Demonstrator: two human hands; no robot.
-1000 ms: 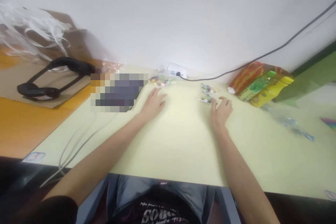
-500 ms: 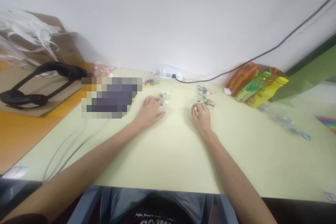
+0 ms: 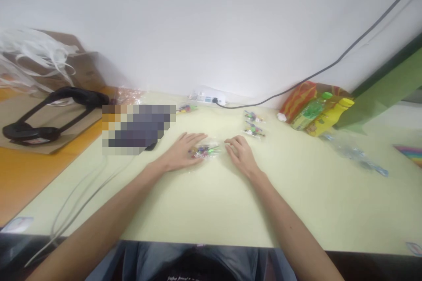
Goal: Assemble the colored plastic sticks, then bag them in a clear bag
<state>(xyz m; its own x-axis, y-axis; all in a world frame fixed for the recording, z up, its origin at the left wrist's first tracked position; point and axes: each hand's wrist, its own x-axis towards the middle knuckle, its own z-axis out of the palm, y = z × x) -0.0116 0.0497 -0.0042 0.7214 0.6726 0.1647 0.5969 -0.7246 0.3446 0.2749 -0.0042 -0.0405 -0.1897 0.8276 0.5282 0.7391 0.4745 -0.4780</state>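
Note:
A clear plastic packet of small multicoloured pieces (image 3: 209,151) lies on the pale table between my two hands. My left hand (image 3: 181,153) is at the packet's left end, its fingers stretched along the far side and its thumb at the near side, touching the plastic. My right hand (image 3: 243,156) rests just right of the packet, fingers bent but apart, with nothing visible in them. Beyond the right hand lie two similar packets, a nearer one (image 3: 253,130) and a farther one (image 3: 254,117). Another colourful packet (image 3: 187,108) sits farther back on the left.
A power strip (image 3: 207,98) with a black plug stands by the wall. To the right are a green-capped bottle (image 3: 311,112), a yellow bottle (image 3: 329,118) and crumpled clear plastic (image 3: 356,153). A blurred dark object (image 3: 141,127), cables and a black frame (image 3: 54,116) are left.
The packet by my left hand has slid nearer to me along with that hand. My right hand has moved left, away from the two packets, toward it. The camera view has tilted slightly.

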